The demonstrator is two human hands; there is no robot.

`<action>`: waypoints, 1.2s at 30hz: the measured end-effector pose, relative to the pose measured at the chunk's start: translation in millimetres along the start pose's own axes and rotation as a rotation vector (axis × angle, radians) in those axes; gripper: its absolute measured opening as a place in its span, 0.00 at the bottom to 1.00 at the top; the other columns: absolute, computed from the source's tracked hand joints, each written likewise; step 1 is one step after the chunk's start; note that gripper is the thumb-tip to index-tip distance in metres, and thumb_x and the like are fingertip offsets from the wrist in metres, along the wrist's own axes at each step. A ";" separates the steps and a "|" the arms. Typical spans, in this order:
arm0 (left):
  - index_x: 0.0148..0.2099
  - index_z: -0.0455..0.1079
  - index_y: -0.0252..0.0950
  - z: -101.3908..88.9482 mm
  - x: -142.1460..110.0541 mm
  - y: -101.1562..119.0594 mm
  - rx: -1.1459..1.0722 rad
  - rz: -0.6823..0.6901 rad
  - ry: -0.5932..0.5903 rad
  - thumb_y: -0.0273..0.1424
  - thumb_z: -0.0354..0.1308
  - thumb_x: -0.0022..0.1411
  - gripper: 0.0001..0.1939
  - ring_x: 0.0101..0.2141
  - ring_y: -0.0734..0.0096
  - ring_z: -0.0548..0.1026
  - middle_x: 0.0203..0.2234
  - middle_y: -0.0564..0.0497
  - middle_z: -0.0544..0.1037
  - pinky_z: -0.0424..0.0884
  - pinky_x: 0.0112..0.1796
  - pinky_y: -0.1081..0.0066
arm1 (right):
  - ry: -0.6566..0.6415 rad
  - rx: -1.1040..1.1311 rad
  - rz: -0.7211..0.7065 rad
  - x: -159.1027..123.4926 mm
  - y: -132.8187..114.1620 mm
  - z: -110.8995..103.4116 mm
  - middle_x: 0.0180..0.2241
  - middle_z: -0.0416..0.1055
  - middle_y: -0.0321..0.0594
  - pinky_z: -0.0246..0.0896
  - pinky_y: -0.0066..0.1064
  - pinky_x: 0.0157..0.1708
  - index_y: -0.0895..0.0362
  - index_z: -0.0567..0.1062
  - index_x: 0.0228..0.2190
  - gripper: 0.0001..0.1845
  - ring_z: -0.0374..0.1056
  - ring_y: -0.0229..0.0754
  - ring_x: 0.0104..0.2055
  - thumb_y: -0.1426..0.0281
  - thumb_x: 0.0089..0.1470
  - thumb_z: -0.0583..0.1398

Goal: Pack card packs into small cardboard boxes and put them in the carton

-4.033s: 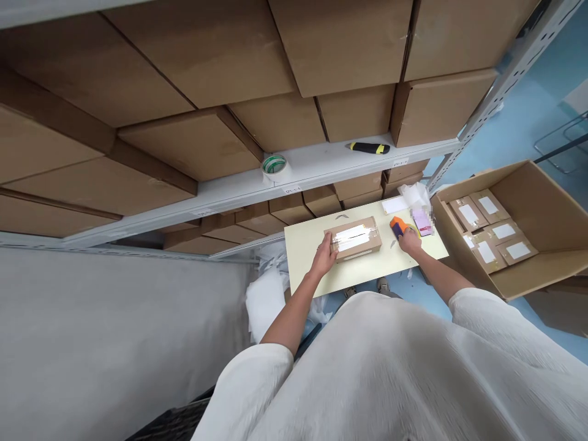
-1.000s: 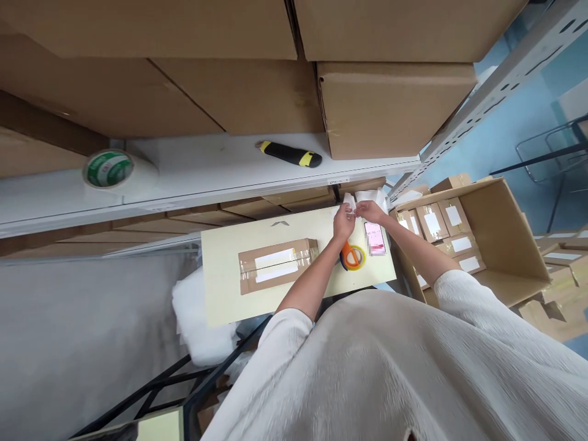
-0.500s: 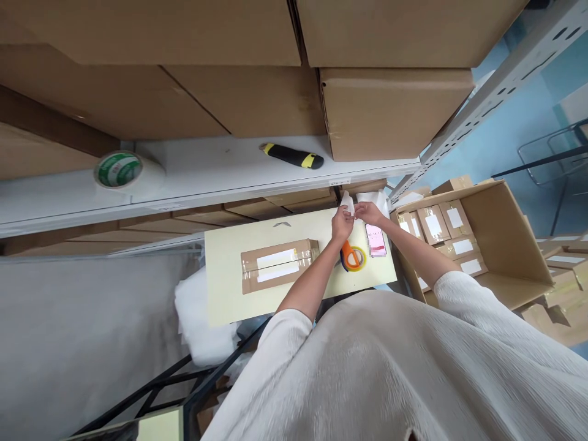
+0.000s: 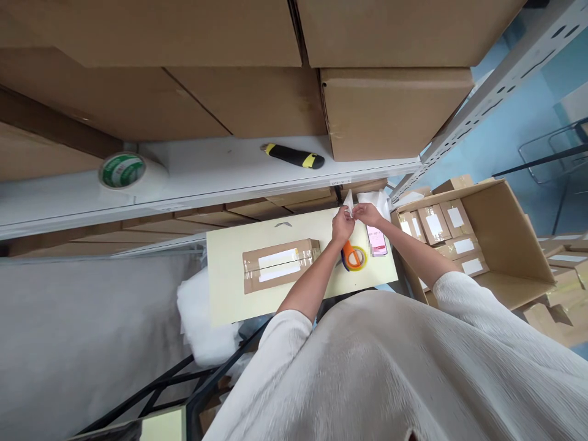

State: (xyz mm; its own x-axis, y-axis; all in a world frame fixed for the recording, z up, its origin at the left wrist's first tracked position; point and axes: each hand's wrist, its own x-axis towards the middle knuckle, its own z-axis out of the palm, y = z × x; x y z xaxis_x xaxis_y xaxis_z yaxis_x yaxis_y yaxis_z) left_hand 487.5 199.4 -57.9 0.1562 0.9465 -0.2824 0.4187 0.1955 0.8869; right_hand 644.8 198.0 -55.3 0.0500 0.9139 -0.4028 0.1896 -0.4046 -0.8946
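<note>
Well, at the far left, white wrapping [image 4: 202, 309] is bunching beside a cream board [image 4: 227, 294], where a taped cardboard parcel [image 4: 280, 266] is lying. Just right of it, the left hand [image 4: 342, 225] and right hand [image 4: 367, 214] are meeting above the board, both pinching a small white slip [image 4: 348, 203]. Beneath them, an orange-handled tool [image 4: 349, 252] is lying near a pink-screened phone [image 4: 376, 241], while further right an open carton [image 4: 509, 245] is holding labelled boxes [image 4: 434, 223].
</note>
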 end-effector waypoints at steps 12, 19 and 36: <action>0.43 0.70 0.43 -23.3 1.4 0.0 -0.015 -0.009 0.045 0.16 0.59 0.56 0.17 0.37 0.67 0.79 0.36 0.53 0.79 0.75 0.45 0.66 | 0.170 -0.229 -0.132 -9.2 6.3 -3.9 0.30 0.73 0.33 0.67 0.35 0.42 0.50 0.69 0.32 0.05 0.69 0.43 0.34 0.71 0.51 0.59; 0.38 0.63 0.44 -63.6 -0.8 -0.6 0.106 -0.002 0.082 0.18 0.60 0.53 0.16 0.35 0.66 0.74 0.33 0.55 0.75 0.70 0.42 0.67 | 0.213 -0.468 -0.091 -14.4 18.0 -17.1 0.47 0.81 0.47 0.70 0.41 0.54 0.54 0.82 0.37 0.15 0.75 0.51 0.47 0.75 0.58 0.56; 0.37 0.63 0.43 -137.3 -11.8 -2.0 0.117 -0.077 0.250 0.21 0.62 0.47 0.16 0.32 0.67 0.71 0.35 0.54 0.75 0.68 0.39 0.66 | 0.256 -0.600 0.068 -20.5 39.6 -29.5 0.54 0.81 0.54 0.71 0.44 0.54 0.56 0.87 0.46 0.18 0.77 0.58 0.53 0.74 0.63 0.58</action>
State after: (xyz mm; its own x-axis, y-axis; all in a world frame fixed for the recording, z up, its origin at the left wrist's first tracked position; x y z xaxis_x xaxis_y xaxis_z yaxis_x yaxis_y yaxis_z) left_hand 362.1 223.1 -6.2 -0.0995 0.9667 -0.2357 0.5233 0.2523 0.8139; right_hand 680.2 164.2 -76.7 0.2987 0.8955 -0.3298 0.6883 -0.4415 -0.5756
